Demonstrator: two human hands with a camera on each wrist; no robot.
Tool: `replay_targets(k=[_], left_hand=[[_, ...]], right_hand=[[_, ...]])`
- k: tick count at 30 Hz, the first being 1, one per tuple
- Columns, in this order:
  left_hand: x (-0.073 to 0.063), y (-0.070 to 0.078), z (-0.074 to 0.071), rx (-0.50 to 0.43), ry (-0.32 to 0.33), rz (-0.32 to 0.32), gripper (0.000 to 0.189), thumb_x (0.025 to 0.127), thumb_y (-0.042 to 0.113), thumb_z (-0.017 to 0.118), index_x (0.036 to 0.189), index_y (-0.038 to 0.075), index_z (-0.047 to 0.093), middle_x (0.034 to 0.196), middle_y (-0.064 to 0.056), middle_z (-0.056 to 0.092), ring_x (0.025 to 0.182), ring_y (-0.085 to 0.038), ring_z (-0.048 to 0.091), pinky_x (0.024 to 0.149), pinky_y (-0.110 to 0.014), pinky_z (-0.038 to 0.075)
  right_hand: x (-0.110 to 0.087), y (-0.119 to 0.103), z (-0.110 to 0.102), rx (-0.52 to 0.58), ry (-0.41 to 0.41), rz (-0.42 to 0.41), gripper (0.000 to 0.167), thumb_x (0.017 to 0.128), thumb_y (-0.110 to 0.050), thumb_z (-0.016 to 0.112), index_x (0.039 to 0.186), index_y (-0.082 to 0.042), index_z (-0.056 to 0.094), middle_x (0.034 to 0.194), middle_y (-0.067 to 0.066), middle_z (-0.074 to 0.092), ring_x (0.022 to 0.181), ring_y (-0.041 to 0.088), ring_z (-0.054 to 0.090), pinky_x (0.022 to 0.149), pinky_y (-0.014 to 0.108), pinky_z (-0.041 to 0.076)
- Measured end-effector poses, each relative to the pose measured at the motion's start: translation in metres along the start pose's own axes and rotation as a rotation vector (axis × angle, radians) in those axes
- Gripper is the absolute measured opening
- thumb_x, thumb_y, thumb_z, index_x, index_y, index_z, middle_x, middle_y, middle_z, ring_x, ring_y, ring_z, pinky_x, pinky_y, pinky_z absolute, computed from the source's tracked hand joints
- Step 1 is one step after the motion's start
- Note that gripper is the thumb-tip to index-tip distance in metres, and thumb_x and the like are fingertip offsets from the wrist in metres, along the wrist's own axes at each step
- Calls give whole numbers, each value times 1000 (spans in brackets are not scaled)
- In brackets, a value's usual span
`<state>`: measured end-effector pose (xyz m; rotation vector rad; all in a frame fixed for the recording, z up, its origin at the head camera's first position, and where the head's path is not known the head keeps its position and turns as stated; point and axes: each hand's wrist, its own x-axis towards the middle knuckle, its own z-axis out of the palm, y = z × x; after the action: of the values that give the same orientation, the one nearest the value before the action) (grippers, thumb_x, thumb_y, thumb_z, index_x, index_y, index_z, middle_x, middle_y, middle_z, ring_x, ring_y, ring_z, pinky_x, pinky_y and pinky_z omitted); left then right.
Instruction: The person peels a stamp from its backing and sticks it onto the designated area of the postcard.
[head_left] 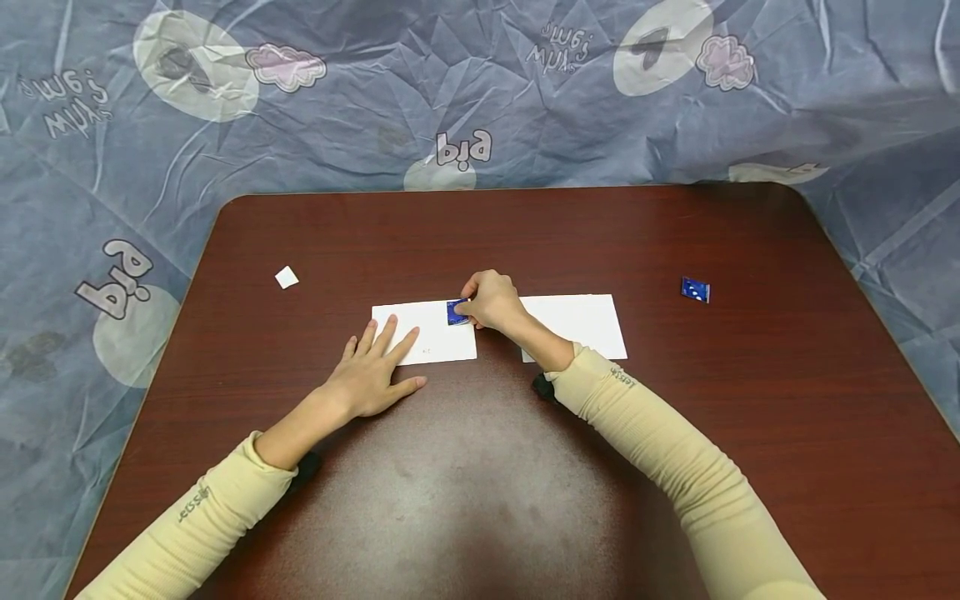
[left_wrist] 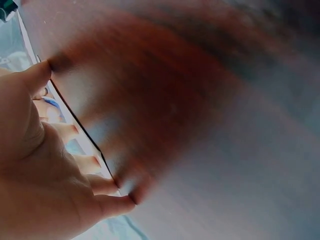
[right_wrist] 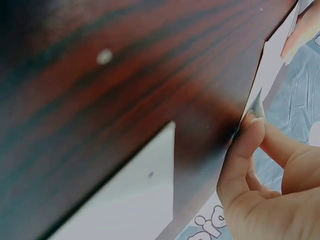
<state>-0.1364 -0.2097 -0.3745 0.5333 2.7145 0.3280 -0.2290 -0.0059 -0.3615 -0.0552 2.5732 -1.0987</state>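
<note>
Blue packet: centre of the frame, at the upper right corner of the left white card; the blue packet (head_left: 454, 313) is partly covered by fingers, and whether it lies wholly flat cannot be told.
Right hand: the right hand (head_left: 493, 302) pinches the packet between thumb and fingers.
Left hand: apart from the right, the left hand (head_left: 363, 383) is spread, some fingertips on the card's left part, thumb beyond its lower edge.
Left white card: the left white card (head_left: 435, 342) has faint marks near its lower edge.
Progress: the packet appears to have reached the card but is not released; a second blue packet (head_left: 695, 290), right of centre, is well apart from both cards.
Right white card: the right white card (head_left: 573, 325) bears no visible packet; the right wrist and forearm cross it, hiding part.
White square: upper left of the table (head_left: 480, 242), the small white square (head_left: 287, 277) lies alone.
Backdrop: printed blue cloth (head_left: 360, 125) across the top.
</note>
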Motion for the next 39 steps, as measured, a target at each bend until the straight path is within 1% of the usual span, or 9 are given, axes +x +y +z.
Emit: replay_targets(k=[4,12,26,34,39], left_hand=[[1,0,-1,-3,-15,-4,73,97,52,46,154,17,17,157,-19,2,141,-42,-2,108,-61,8],[1,-1,-4,-8,-34,0,73,97,52,46,154,17,16,157,-19,1,141,-41,-2,108,-62,8],[2,-3,-3,2,-24,9,72,97,49,46,154,16,17,156,-20,3,141,-43,0,108,-62,9],[1,-3,-2,-8,-28,7,72,97,50,46,154,16,17,157,-19,2,141,-42,-1,108,-62,8],[2,-3,-2,-12,-32,3,73,97,51,46,154,17,16,157,-19,1,141,-41,-2,108,-61,7]], right_hand=[[-1,0,0,2,3,0,20,84,-9,74,97,1,63,67,9,64,51,14,62,48,22,51],[-2,-2,1,-29,12,-2,21,84,-9,74,98,1,63,70,10,65,52,15,63,48,21,50],[0,-5,2,-52,13,32,24,84,-12,74,101,0,63,76,11,67,53,14,64,48,20,50],[0,-5,3,-54,7,37,24,84,-11,74,102,0,63,77,11,67,54,14,64,49,21,51],[0,-6,2,-75,7,34,24,84,-12,74,101,0,62,75,10,66,55,15,64,48,21,51]])
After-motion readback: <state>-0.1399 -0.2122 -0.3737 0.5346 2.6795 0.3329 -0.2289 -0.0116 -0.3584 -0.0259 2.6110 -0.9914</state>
